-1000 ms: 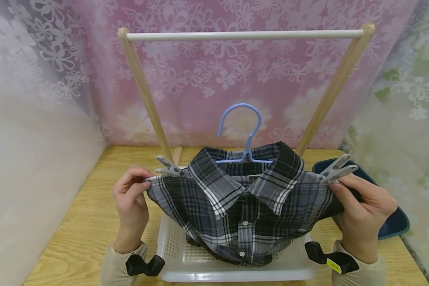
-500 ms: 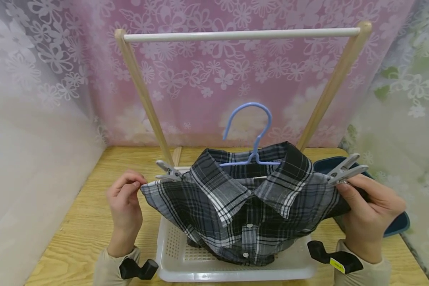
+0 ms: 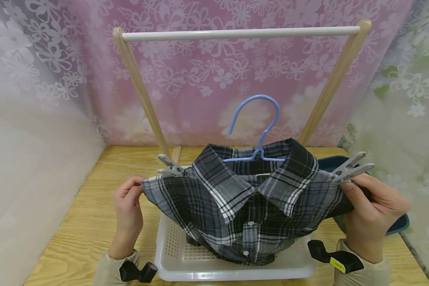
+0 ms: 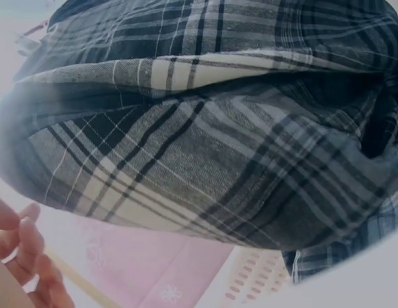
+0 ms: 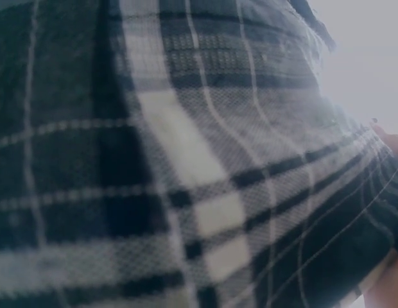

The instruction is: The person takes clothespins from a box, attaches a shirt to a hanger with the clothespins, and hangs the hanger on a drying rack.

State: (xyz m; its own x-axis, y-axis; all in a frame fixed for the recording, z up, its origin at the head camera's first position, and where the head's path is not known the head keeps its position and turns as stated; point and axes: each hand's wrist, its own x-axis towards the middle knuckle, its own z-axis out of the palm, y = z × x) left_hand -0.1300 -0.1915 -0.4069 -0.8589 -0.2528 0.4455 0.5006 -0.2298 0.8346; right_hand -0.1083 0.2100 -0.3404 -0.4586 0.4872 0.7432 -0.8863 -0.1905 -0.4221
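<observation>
though the plaid shirt [image 3: 243, 206] is on its hanger [image 3: 261, 145], the hook [image 3: 278, 114] is off the rail [image 3: 236, 34]

judging by how things lie, most of the work looks done. the hanger sits inside the shirt, its hook rising through the collar [image 3: 223, 184], and a grey peg stands clipped at each shoulder: the left peg [image 3: 171, 167] and the right peg [image 3: 343, 173]. what seems left is bringing the hook up to the rail, well apart behind it.

the shirt is held up in front of the rack, over the white basket [image 3: 236, 275]. the left hand [image 3: 128, 208] pinches the cloth's outer end between thumb and forefinger; the right hand [image 3: 375, 208] pinches the other side just below its peg, thumb in front, fingers behind.

the hanger's arms are hidden under the fabric, so i cannot tell how far they reach or whether the pegs bite on them too. whether the hem touches the basket floor is unclear. the right wrist view is mostly blurred plaid; the left wrist view catches fingertips beside the cloth but not the grip itself. a dark blue tray [image 3: 398, 225] is partly covered by the right hand.
</observation>
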